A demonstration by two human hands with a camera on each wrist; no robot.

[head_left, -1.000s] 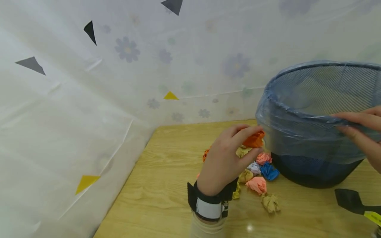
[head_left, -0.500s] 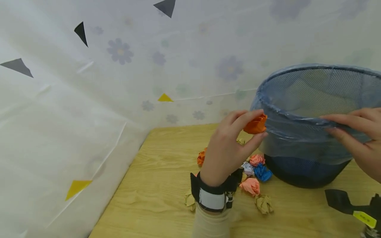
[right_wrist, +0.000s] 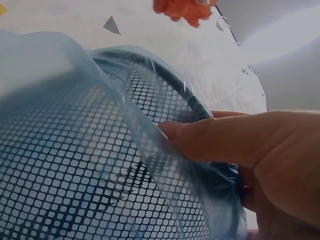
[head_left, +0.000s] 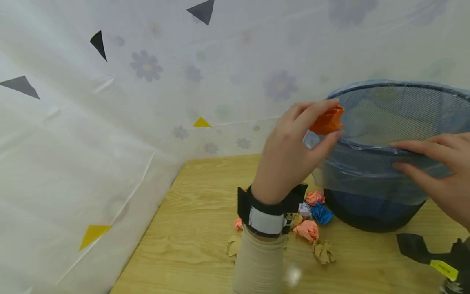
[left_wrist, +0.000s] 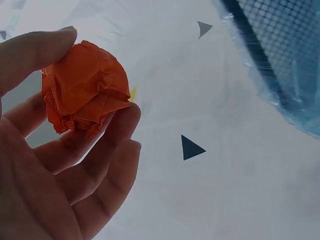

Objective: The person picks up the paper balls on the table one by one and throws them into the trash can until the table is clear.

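My left hand [head_left: 323,122] pinches a crumpled orange paper ball [head_left: 327,120] between thumb and fingers, raised level with the left rim of a black mesh waste bin [head_left: 382,171] lined with a blue plastic bag. The same orange paper ball [left_wrist: 85,92] fills the left wrist view, with the bin's lined rim [left_wrist: 270,55] at the upper right. My right hand [head_left: 422,157] grips the bin's near rim, fingers inside and thumb outside. In the right wrist view the thumb [right_wrist: 220,137] presses the bag against the mesh, and the orange ball [right_wrist: 182,9] shows at the top.
Several crumpled paper balls [head_left: 308,228] in pink, blue, tan and white lie on the wooden table [head_left: 198,204] left of the bin. A black strap with a yellow tag [head_left: 429,255] lies at the lower right. A flower-patterned plastic sheet [head_left: 147,81] walls the back and left.
My left hand has lifted the orange paper ball from above the pile up and rightwards to the bin's rim. The right hand has kept its hold on the rim.
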